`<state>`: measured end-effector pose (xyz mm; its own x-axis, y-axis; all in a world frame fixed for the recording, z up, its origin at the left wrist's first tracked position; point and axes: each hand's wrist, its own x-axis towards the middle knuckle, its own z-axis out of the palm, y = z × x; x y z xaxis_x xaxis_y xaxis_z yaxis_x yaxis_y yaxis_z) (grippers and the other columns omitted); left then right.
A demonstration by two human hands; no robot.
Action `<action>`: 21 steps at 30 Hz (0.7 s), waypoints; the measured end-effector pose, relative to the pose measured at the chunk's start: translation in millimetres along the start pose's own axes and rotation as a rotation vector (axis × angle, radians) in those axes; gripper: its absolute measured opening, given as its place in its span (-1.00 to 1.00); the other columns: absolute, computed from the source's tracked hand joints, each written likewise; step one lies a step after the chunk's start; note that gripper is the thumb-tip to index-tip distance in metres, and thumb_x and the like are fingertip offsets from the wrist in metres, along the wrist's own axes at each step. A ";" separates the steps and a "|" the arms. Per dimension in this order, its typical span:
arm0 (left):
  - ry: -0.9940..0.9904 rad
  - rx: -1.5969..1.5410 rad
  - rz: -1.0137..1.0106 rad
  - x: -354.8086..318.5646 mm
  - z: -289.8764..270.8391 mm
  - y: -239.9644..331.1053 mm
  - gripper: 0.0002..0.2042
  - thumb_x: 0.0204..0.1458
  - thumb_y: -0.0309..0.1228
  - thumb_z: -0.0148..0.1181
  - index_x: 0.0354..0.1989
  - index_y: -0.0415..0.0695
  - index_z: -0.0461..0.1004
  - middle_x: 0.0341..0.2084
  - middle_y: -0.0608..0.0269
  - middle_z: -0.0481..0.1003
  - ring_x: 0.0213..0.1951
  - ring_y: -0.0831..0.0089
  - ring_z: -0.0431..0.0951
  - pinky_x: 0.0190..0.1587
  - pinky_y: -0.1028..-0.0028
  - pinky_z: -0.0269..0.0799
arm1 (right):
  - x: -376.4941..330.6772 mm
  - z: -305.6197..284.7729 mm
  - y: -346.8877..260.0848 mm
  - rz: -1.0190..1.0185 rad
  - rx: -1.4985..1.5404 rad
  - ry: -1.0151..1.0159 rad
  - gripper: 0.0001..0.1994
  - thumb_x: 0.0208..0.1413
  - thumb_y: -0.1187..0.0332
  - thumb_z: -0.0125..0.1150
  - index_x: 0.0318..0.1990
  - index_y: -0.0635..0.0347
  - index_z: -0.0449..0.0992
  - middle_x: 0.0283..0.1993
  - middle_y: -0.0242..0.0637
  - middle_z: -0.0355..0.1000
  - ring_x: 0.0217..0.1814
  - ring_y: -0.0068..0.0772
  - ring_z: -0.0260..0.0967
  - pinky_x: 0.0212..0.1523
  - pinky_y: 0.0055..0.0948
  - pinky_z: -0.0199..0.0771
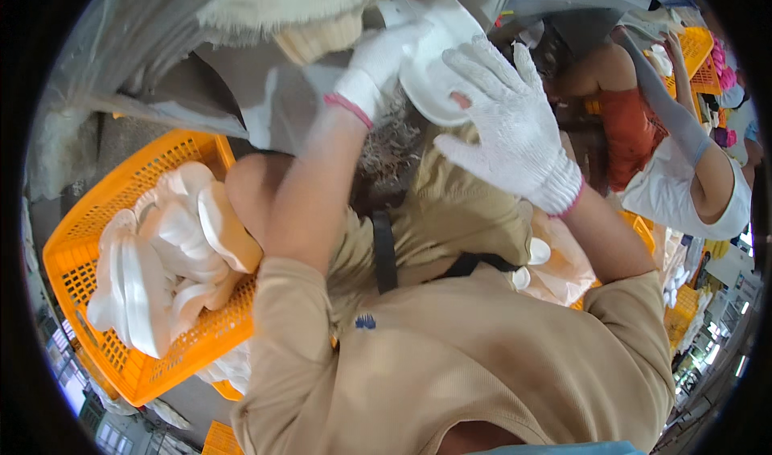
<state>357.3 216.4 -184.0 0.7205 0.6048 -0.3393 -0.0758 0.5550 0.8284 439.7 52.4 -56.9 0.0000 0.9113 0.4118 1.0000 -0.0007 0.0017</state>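
A long white shoe sole with a rounded near end is held in front of me, below a fuzzy cream cloth cover. My left hand, in a white knit glove with a pink cuff, grips the sole's left side; its fingers are slightly blurred. On the other side, my right hand, gloved the same way, is open with fingers spread over the sole's right edge. A little skin shows at one finger of that glove. Whether the right fingers touch the sole, I cannot tell.
At my left, an orange plastic basket holds a pile of white soles. The cream cloth hangs over grey machinery. Shavings lie between my knees. A translucent bag is at my right; another person sits beyond.
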 end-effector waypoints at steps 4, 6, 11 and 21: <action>-0.182 -0.381 -0.098 -46.0 -5.4 -7.5 -0.52 0.30 -0.21 0.20 0.22 -0.35 0.46 0.07 -0.05 0.59 0.09 0.13 0.62 0.19 0.14 0.54 | -39.7 16.0 -10.2 -0.098 0.042 -0.145 -0.71 0.10 0.34 0.25 -0.01 0.02 0.65 -0.07 -0.43 0.63 0.02 -0.27 0.57 0.02 -0.20 0.55; -0.250 -0.783 -0.006 -80.2 -19.1 -10.2 -0.40 0.38 0.03 0.00 0.36 -0.22 0.35 0.21 -0.08 0.50 0.24 0.07 0.52 0.31 0.06 0.43 | -48.0 11.4 -46.9 -0.070 0.157 -0.229 -0.74 0.14 0.26 0.25 -0.02 -0.07 0.67 -0.07 -0.43 0.63 -0.18 -0.32 0.63 -0.29 -0.32 0.62; 0.097 -0.840 0.187 -62.8 -45.8 10.2 -0.53 0.35 -0.01 -0.04 0.08 -0.17 0.51 -0.04 0.10 0.59 -0.01 0.14 0.58 0.06 0.21 0.56 | -0.9 55.3 -87.5 0.093 0.338 0.007 -0.63 0.17 0.16 0.40 0.04 0.16 0.63 -0.28 -0.14 0.63 -0.32 -0.02 0.62 -0.31 -0.13 0.59; 0.183 -0.312 0.323 -2.2 -84.2 -20.4 -0.51 0.35 0.05 -0.15 0.13 -0.08 0.45 -0.04 0.13 0.57 -0.01 0.24 0.59 0.05 0.26 0.56 | 26.9 78.2 -89.6 0.183 0.178 0.131 -0.65 0.27 -0.01 0.23 -0.20 0.07 0.73 -0.39 -0.04 0.61 -0.39 -0.04 0.61 -0.30 -0.11 0.57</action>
<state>299.2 251.8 -237.7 0.4955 0.8492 -0.1827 -0.4988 0.4503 0.7405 350.2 109.2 -117.2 0.1923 0.8414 0.5051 0.9679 -0.0779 -0.2388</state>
